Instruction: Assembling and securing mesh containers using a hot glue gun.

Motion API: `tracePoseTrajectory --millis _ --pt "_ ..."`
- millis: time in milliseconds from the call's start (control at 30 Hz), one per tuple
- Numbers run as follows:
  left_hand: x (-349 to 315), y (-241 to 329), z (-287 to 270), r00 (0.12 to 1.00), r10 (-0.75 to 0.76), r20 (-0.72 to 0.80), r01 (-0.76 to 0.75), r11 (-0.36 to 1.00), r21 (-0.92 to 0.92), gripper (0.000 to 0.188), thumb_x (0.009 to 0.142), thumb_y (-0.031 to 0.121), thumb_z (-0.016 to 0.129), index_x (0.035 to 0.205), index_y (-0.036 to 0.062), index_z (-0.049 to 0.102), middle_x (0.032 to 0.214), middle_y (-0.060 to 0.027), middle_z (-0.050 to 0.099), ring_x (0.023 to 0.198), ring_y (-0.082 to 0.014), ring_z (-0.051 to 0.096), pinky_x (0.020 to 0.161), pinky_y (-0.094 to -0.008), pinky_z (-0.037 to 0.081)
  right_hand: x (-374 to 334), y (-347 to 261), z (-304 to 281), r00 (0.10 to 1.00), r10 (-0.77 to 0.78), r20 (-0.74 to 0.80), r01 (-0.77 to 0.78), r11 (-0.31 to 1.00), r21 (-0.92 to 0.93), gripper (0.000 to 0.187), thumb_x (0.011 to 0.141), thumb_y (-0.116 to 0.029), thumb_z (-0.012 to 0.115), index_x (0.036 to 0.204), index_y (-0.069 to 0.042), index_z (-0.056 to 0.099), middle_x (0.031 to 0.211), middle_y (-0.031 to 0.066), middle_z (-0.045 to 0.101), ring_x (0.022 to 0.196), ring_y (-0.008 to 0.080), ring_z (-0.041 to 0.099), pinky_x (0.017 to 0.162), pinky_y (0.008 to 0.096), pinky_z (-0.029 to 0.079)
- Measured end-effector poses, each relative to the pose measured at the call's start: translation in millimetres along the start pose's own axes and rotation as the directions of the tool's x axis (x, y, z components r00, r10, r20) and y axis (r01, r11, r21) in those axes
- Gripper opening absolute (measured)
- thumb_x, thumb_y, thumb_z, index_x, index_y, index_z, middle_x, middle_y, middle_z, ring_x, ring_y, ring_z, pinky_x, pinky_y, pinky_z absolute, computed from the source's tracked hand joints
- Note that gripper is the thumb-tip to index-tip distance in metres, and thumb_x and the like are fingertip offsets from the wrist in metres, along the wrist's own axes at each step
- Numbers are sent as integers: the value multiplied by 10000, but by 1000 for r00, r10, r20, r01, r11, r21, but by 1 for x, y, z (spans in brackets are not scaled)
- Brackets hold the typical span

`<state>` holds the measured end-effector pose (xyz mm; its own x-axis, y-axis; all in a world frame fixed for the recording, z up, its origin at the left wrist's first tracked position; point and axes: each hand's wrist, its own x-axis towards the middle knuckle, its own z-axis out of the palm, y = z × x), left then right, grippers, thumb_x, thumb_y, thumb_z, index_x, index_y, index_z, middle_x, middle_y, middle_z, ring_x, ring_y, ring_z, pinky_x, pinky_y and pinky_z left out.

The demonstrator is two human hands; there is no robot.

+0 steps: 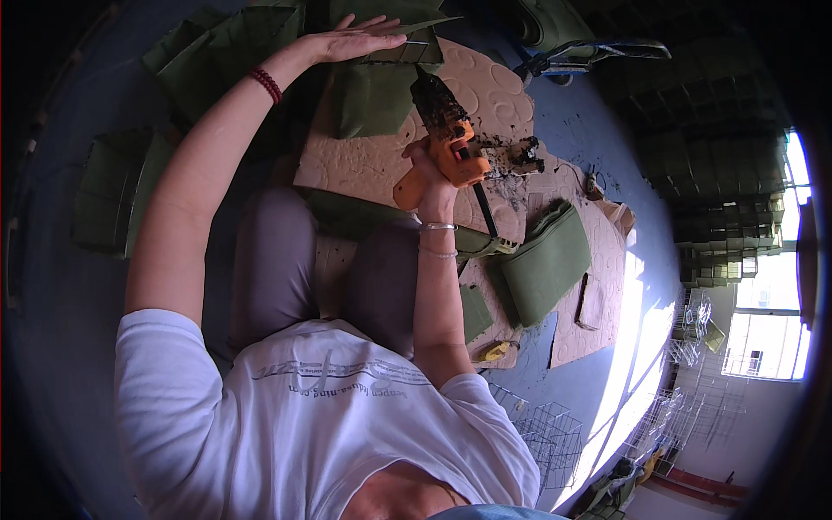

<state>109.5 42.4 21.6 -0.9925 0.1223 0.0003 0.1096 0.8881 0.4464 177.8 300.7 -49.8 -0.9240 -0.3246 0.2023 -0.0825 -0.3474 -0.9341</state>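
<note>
My left hand (357,41) reaches to the upper left, some fingers stretched out. Between thumb and fingers it holds the edge of a green fabric flap (425,28) on a green fabric box with a thin wire edge (394,54). My right hand (431,184) is wrapped round the handle of an orange glue gun (457,156). Its front end is caked in black residue and points up towards the box. A dark cord hangs from the gun. Below the box, green fabric (374,100) lies in front of my left hand.
Pinkish embossed sheets (485,82) cover the blue floor, spotted with black residue. A folded green fabric piece (546,260) lies right of my right forearm. Green boxes (121,191) stand at left, stacked ones (719,191) at far right. Wire frames (550,433) sit lower right.
</note>
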Motion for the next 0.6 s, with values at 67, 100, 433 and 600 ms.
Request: tracePoseTrajectory --millis 67,100,433,600 --pt "0 -1 0 1000 -2 -1 2 1000 6 748 880 648 218 1446 172 110 1510 -10 92 1390 -133 15 1121 -415 -65 0 0 -2 1000 11 -9 -11 1000 -13 188 740 -72 611 915 -37 552 806 27 561 792 132 539 752 274 413" --pt "0 -1 1 1000 2 -5 -2 1000 6 746 881 645 219 1446 171 111 1510 -10 91 1390 -133 15 1121 -417 -67 0 0 -2 1000 11 -9 -11 1000 -14 188 740 -72 611 915 -37 552 806 27 561 792 132 539 752 274 413" --pt "-1 0 0 1000 13 3 -13 1000 -10 733 887 631 222 1445 166 117 1508 -15 94 1390 -140 11 1122 -416 -72 4 2 -6 997 -8 -72 9 1000 11 152 743 -70 615 883 -41 561 808 20 571 783 120 535 738 262 413" --pt "-1 -4 2 1000 19 -17 -19 1000 -14 737 887 632 220 1443 160 122 1508 -14 96 1390 -140 9 1124 -414 -71 4 2 -6 994 -16 -108 19 1000 25 155 746 -73 628 885 -41 568 809 19 571 778 115 529 731 263 414"
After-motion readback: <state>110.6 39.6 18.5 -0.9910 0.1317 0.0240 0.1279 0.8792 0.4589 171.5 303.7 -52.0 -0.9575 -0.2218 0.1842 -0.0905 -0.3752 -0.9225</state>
